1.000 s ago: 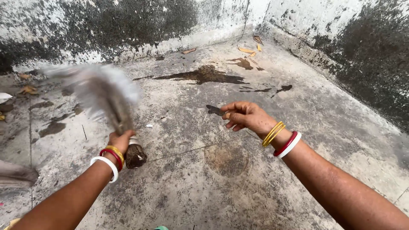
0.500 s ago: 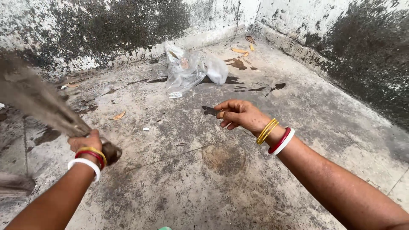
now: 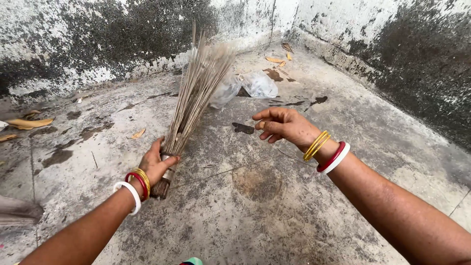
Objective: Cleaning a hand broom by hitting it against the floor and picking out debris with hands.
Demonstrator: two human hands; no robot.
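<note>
Head view: a person looks down at both bare hands over a stained concrete floor (image 3: 274, 216) in a walled corner.
Broom: a bundle of thin dry sticks (image 3: 196, 93), bound at its lower end, rises from the left hand and fans out up and away toward the wall; its tips are in front of the plastic bag.
Left hand: the left hand (image 3: 158, 164) is closed around the bound neck of the broom, fingers wrapped, the stub end sticking out below the fist; white, red and yellow bangles sit on the wrist.
Right hand: the right hand (image 3: 284, 125) is held out above the floor, fingers loosely curled, holding nothing that shows; yellow, red and white bangles sit on that wrist.
Plastic bag: a crumpled clear bag (image 3: 257, 84) lies on the floor beyond the broom, beside dark wet patches.
Leaves: dry leaves lie at the far corner (image 3: 277, 59) and at the left edge (image 3: 29, 122).
Walls: whitewashed walls (image 3: 98, 34) are blotched with black.
</note>
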